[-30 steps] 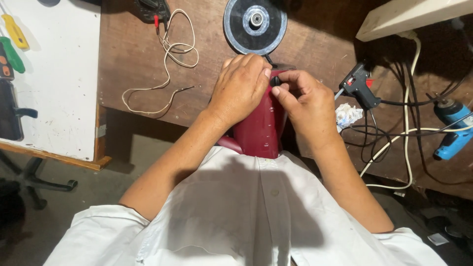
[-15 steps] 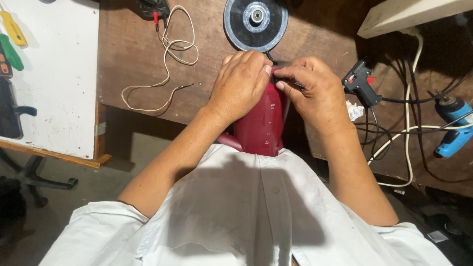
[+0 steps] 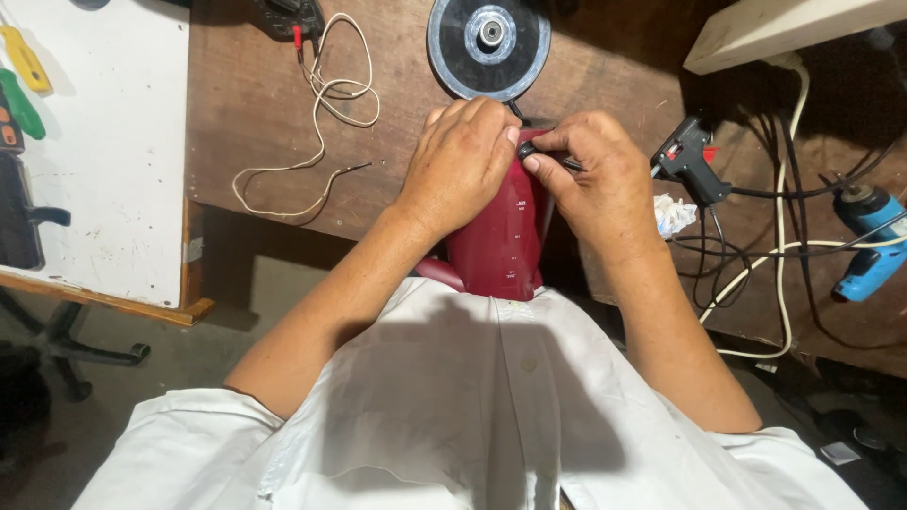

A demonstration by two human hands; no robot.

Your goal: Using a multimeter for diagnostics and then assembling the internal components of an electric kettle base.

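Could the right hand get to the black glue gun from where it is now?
Probably yes: the glue gun lies in the open just beside the right hand, nothing between, though that hand pinches a small black part.

A worn brown wooden workbench fills the upper field, with a white painted board edged in bare wood adjoining it on the left. Below lies a dull grey floor, probably concrete, bearing the black legs of a stand. A pale wooden plank crosses the upper right; shadow darkens the corners.
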